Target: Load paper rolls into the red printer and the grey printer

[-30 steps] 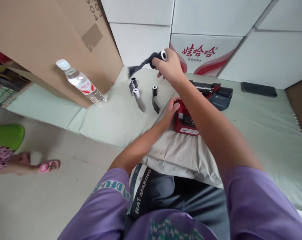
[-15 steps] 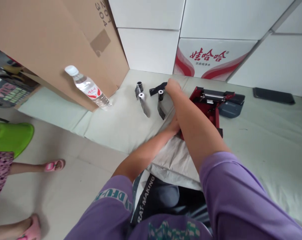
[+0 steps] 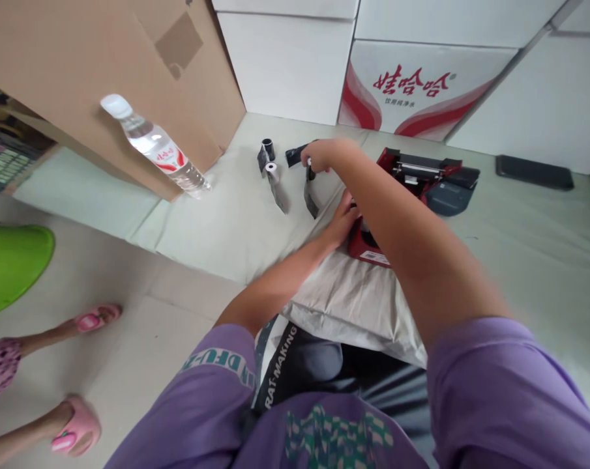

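The right hand (image 3: 328,156) has moved to a roll (image 3: 309,191), left hand (image 3: 342,217) touches red printer (image 3: 357,245), grips unclear; pale cloth (image 3: 211,244) beneath, white boxes (image 3: 285,68) at twelve o'clock.

On the bench (image 3: 211,244), rolls (image 3: 274,176) are set between the bottle (image 3: 152,144) and the machine (image 3: 422,166). Farther right (well apart), a phone (image 3: 534,172) is laid; behind, boxes (image 3: 287,68) are stacked.

The right hand (image 3: 326,156) — apparently curled downward — reaches out beyond the left hand (image 3: 342,219).
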The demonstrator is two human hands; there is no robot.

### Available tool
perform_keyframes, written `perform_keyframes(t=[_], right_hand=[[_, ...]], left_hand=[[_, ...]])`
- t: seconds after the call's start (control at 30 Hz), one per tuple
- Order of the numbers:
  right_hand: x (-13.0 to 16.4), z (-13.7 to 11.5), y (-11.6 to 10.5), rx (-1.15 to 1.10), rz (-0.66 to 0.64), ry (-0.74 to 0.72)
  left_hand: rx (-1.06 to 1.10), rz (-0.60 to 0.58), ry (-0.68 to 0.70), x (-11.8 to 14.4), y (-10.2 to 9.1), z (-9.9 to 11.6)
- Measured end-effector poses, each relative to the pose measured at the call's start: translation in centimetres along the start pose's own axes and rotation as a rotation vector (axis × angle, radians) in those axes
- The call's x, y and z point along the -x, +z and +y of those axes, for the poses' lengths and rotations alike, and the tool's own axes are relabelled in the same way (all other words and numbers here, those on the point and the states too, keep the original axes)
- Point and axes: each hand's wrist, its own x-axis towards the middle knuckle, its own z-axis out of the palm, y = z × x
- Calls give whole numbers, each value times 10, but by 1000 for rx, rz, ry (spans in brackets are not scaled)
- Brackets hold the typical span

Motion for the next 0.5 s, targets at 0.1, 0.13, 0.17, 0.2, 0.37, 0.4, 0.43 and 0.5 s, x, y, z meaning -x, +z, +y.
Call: perform_keyframes(t=[0.1,0.13,0.17,0.2,0.37,0.4,0.43,0.5], right_hand=[[19,-3,1,81,120,-51],[28,-3,-3,61,166,-69],[39,-4,-9,12,218,-82],[53,-4,-16,-65,285,-95],[158,9,-37,-632,590,-339],[182,17,-32,-805,595,-475],[204,27,-25,-976,555,-522],[238,51,-3,-1152,433,-448]], left_hand=[[4,0,-9,-1,0,1],[4,-19,-4,-2,-1,2],[5,-43,3,-2,-2,2],[9,-65,11,-1,-3,3],[20,-127,74,1,-8,1],[20,-136,91,1,-9,0],[17,-141,102,0,-9,-1],[-4,-127,84,-3,-9,-4]])
